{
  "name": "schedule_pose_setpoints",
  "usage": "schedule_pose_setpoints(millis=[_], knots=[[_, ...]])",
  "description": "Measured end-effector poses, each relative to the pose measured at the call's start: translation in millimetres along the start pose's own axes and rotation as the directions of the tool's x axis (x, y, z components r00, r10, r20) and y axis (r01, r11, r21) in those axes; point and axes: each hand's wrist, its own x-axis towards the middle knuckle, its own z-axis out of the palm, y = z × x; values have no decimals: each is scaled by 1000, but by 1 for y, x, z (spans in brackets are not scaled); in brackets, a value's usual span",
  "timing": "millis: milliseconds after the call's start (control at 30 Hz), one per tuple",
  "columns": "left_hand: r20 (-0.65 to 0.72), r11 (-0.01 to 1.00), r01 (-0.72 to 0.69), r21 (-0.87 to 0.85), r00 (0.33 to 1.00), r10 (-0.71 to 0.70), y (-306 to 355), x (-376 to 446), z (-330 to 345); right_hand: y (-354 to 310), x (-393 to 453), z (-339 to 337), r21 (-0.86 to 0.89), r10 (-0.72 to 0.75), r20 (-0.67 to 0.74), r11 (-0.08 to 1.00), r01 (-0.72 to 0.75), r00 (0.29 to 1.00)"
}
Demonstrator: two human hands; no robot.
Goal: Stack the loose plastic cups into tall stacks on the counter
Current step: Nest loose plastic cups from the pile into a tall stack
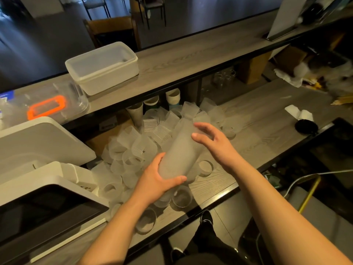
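At the centre of the frame, a tall stack of nested frosted translucent plastic cups [179,150] leaned away toward the upper right, held above a grey wood-grain counter [257,131]. The left hand [158,178] gripped its lower end, fingers and thumb curled around it. The right hand [212,142] hovered spread beside the upper end, fingers relaxed; whether it touched the stack could not be told. A heap of loose frosted ribbed plastic cups [133,150] lay around and behind, centre left. To do this step well, the stack likely needed steadying near the top and standing upright on bare counter before more cups were added.
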Motion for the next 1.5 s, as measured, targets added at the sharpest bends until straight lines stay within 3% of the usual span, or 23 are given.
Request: schedule_pose_setpoints(millis=[100,200,367,533,767,1100,1167,1267,1367,1433,1500], knots=[[-19,1000,11,-22,1000,-12,0,1,0,8,-4,13,-12,28,47,1000,-27,999],[-7,995,39,-95,999,-40,-2,3,0,17,1,13,126,67,78,989,-76,995],[-10,958,113,-263,993,-120,2,10,3,63,24,2,181,206,-151,967,-178,967],[-17,936,143,-321,987,-157,1,21,0,138,38,-15,-89,367,-259,912,-401,893],[-7,937,154,-313,986,-165,10,35,7,200,43,-17,-582,395,-158,703,-409,905],[-17,945,167,-281,984,-179,11,52,14,212,60,-6,-665,337,-6,701,-256,941],[-21,948,166,-270,984,-178,10,53,13,211,59,-6,-587,325,-53,755,-293,944],[-23,953,160,-258,985,-172,10,54,13,202,54,-15,-319,357,-161,864,-391,920],[-17,954,151,-259,987,-160,10,55,13,191,50,-25,-67,367,-248,917,-394,896],[-17,957,143,-254,988,-152,11,53,14,173,47,-35,178,373,-227,924,-338,900],[-21,962,132,-238,990,-141,12,50,15,144,45,-46,390,340,-121,880,-270,933]])
